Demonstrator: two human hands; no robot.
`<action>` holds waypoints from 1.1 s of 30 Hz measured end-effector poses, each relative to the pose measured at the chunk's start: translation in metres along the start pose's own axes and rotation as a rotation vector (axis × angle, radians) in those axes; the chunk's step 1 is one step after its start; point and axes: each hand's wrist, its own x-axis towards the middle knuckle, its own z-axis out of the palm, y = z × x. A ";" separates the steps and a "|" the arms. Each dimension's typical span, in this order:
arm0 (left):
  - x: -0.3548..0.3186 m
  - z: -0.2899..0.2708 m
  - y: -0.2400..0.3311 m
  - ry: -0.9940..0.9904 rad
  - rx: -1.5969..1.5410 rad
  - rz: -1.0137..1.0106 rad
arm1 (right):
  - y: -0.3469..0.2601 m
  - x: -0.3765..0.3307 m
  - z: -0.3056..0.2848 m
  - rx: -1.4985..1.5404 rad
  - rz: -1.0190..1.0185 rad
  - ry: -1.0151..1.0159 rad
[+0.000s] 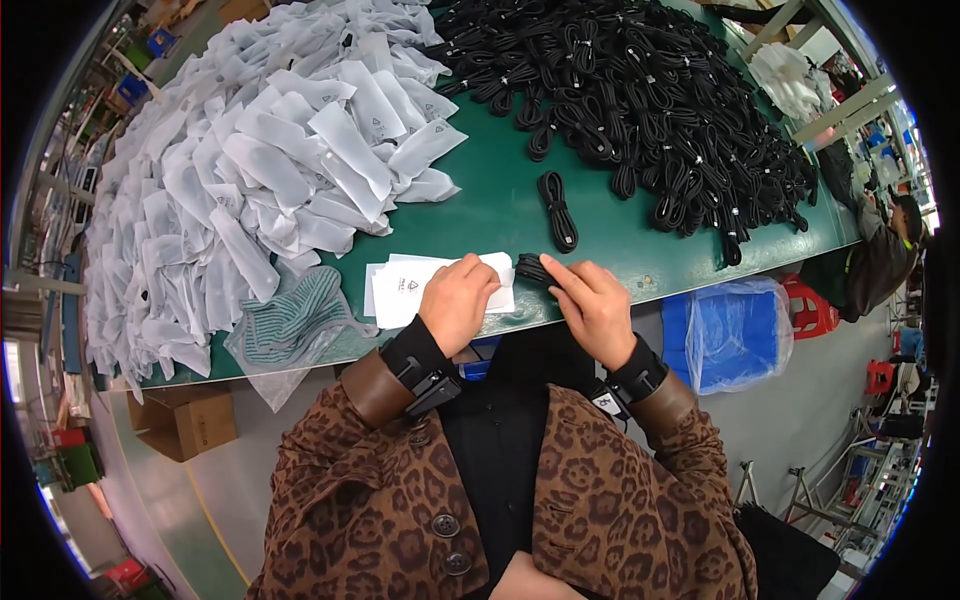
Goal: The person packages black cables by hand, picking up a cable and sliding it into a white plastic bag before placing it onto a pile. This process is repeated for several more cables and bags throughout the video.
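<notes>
Left hand point(457, 300) pinned a white pouch point(405, 288) at the tabletop's point(500, 200) near edge; right hand point(592, 305) gripped a coiled black cable point(533, 268) at its mouth. Cable not yet inside. Large pile of filled pouches point(230, 170) lay at the left edge, a big heap of unbagged cables point(640, 100) remained along the far edge.

A: Light is bright and even, coming from overhead; the green table point(500, 200) shows only soft, short shadows.

B: Glare?

A: Little. The white bags point(250, 170) look slightly washed out, and the black cables point(640, 90) lose detail in their dark mass.

B: Sharpness?

A: Sharp in the middle. Fisheye bends the table edge, and the corners go black, with softer detail near the rim.
</notes>
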 end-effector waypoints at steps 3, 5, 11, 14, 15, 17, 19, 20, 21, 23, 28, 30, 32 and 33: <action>0.000 0.001 0.000 0.029 -0.128 -0.088 | -0.001 -0.002 0.003 -0.013 -0.040 -0.007; 0.002 -0.002 0.002 0.046 -0.100 -0.056 | -0.001 -0.001 0.001 -0.022 -0.059 0.002; 0.006 -0.006 0.001 -0.014 -0.210 -0.191 | 0.005 -0.002 0.003 -0.082 -0.114 -0.016; 0.011 -0.011 0.001 -0.034 -0.304 -0.242 | 0.007 0.001 0.004 -0.108 -0.141 -0.054; 0.011 -0.012 0.003 -0.044 -0.350 -0.269 | 0.007 0.000 0.004 -0.119 -0.155 -0.074; 0.014 -0.016 0.005 -0.028 -0.340 -0.239 | 0.008 0.007 0.002 -0.106 -0.175 -0.077; 0.019 -0.021 0.013 0.013 -0.323 -0.171 | 0.008 0.016 -0.004 -0.086 -0.223 -0.081; 0.015 -0.021 0.014 0.022 -0.285 -0.109 | 0.006 0.016 -0.006 -0.093 -0.233 -0.058; 0.015 -0.018 0.010 0.040 -0.244 -0.026 | 0.008 0.015 -0.006 0.036 -0.162 -0.157; 0.010 -0.013 0.011 0.008 -0.154 0.110 | 0.012 0.008 0.002 0.336 0.037 -0.265; 0.013 -0.020 0.020 -0.056 -0.129 0.164 | 0.010 0.009 0.009 0.659 0.432 -0.376; 0.017 -0.029 0.023 -0.018 -0.122 0.145 | 0.011 0.013 0.014 0.547 0.224 -0.285; 0.024 -0.037 0.023 0.035 -0.162 0.091 | 0.011 0.020 0.008 0.554 0.119 -0.276; 0.026 -0.039 0.023 0.037 -0.152 0.102 | 0.009 0.023 0.003 0.564 0.027 -0.286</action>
